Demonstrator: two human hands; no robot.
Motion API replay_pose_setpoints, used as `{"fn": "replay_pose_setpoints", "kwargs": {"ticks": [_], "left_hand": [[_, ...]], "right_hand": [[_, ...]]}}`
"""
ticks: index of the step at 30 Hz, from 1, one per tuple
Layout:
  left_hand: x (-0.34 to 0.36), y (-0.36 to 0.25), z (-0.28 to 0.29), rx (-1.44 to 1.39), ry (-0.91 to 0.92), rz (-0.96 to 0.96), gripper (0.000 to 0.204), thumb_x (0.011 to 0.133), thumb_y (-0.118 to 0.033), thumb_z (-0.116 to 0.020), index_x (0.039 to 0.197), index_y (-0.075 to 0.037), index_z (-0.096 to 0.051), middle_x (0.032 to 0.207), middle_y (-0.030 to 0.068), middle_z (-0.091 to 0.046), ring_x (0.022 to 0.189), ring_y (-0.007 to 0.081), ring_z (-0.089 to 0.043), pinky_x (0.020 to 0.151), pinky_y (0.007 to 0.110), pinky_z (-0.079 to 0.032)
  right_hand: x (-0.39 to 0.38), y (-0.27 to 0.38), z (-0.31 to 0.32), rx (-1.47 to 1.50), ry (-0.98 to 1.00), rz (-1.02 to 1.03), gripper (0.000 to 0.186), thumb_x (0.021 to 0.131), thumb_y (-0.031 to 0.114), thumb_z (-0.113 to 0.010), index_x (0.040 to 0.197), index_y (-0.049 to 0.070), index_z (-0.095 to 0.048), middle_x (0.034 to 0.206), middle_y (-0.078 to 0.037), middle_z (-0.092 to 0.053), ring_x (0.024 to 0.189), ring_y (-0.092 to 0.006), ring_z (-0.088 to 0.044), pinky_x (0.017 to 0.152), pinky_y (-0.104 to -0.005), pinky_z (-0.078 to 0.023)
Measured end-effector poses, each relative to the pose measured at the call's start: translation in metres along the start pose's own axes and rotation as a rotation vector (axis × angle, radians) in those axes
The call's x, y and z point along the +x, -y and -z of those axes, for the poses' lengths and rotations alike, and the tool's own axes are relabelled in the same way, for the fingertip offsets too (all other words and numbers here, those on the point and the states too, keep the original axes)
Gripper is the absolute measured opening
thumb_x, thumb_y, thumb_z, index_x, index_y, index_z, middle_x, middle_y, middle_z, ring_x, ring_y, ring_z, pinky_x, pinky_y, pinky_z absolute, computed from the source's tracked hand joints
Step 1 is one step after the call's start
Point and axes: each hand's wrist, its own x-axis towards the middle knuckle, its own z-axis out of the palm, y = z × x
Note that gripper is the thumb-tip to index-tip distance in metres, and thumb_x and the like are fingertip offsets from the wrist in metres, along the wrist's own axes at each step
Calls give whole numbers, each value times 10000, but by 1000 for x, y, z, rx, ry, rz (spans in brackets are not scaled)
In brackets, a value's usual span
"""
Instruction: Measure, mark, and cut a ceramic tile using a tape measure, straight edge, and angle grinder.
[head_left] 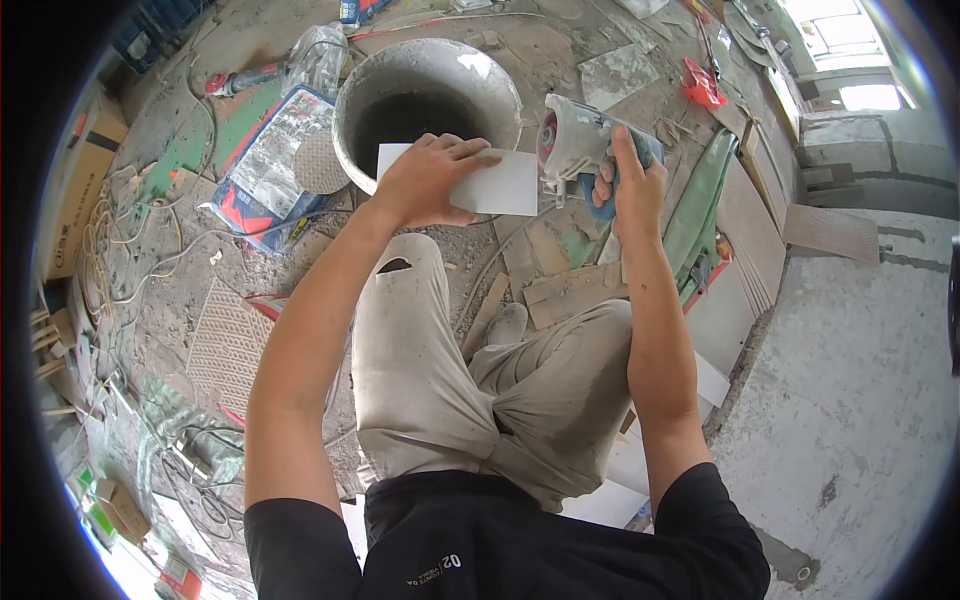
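My left hand [425,183] is closed on a white rectangular tile [512,186], thumb beneath its near edge and fingers over its top. The tile is held level above the near rim of a dusty round bucket [350,130]. To its right, my right hand [636,187] grips the blue handle of a handheld tile cutter [583,135]. A grey dust-coated guard and a reddish round part show at the cutter's left end, close to the tile's right edge. Whether the cutter touches the tile, I cannot tell. The blade is mostly hidden.
Left of the bucket lie a blue-and-red bag [262,190], an angle grinder [247,78] and looping cables [165,262]. A textured tile [232,335] rests beside my left knee. Wood scraps [575,295], a green sheet [712,190] and stacked tiles [738,235] lie on the right.
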Motion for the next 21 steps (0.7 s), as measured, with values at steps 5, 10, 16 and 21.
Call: {"fn": "replay_pose_setpoints", "kwargs": {"ticks": [5,10,16,21], "left_hand": [[-1,2,-2,59,-40,-25,907,739,-412,-971,1557,-203,-638,1614,49,-616,1423,296,-626,1222,467,-452],[-1,3,-3,57,-34,-22,909,739,-419,-969,1557,-199,-638,1615,54,-616,1421,300,-628,1222,469,-453],[0,2,-3,35,-25,-14,932,732,-400,-974,1574,-196,-629,1628,63,-608,1435,313,-613,1243,475,-439],[-2,3,-2,7,-13,8,951,724,-377,-980,1586,-193,-622,1640,74,-602,1451,325,-599,1262,483,-426]], "right_hand": [[-1,1,-2,-13,-7,1,416,1083,428,-791,960,56,-650,672,-11,-571,470,-128,-540,425,-335,-414],[0,-2,-2,-27,-4,8,423,1081,433,-792,968,50,-653,674,-11,-572,472,-127,-541,427,-333,-416],[0,0,-3,-43,-4,6,422,1082,432,-791,982,43,-661,677,-11,-572,477,-129,-541,433,-335,-420],[0,1,-6,-52,4,5,418,1084,427,-789,988,39,-666,680,-13,-575,482,-129,-542,438,-336,-424]]}}
